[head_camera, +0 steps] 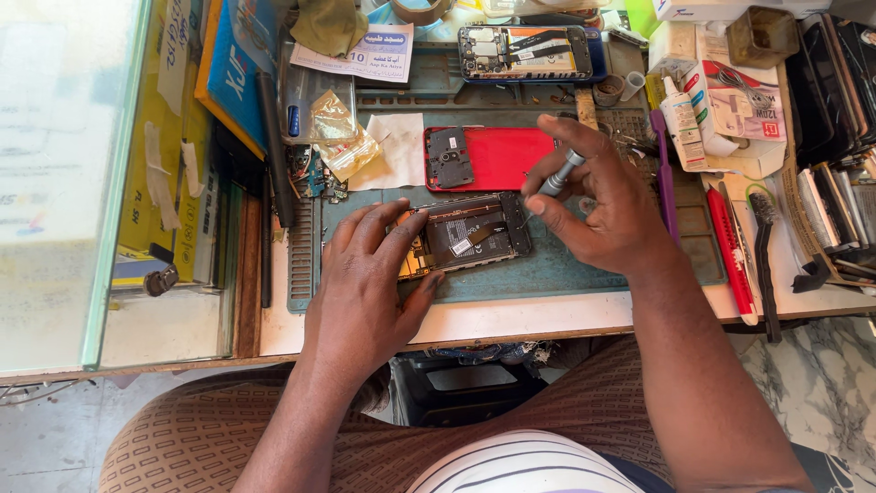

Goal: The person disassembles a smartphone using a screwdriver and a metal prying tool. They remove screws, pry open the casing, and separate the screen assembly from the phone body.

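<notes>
On the bench, centre: opened phone [465, 239] lies flat on the teal work mat [566, 269], back off, boards and flex cables showing
Left hand [365, 283]: fingers spread and pressed on the phone's left end, pinning it down; not wrapped around it, thumb along the near edge
Right hand [607, 205]: closed around a small metal screwdriver [555, 183], index finger on the cap, thumb and middle finger on the shaft
Driver tip: down at the phone's upper right corner, looks to be touching a screw there; screw itself too small to tell
Red back cover [506, 157]: off, lying face-down just behind the phone, dark inner plate [448, 157] resting on its left part
Second phone [529, 51]: also opened, at the far edge of the mat, well apart from the hands
Right side clutter: red-handled tool [730, 256], black brush [763, 246], white glue bottle [677, 114], small boxes
Left side: glass panel [64, 173], yellow and blue boxes
Progress (judgement): teardown well along, cover and one plate already off; screws at the right end in hand; board and remaining parts not yet out
</notes>
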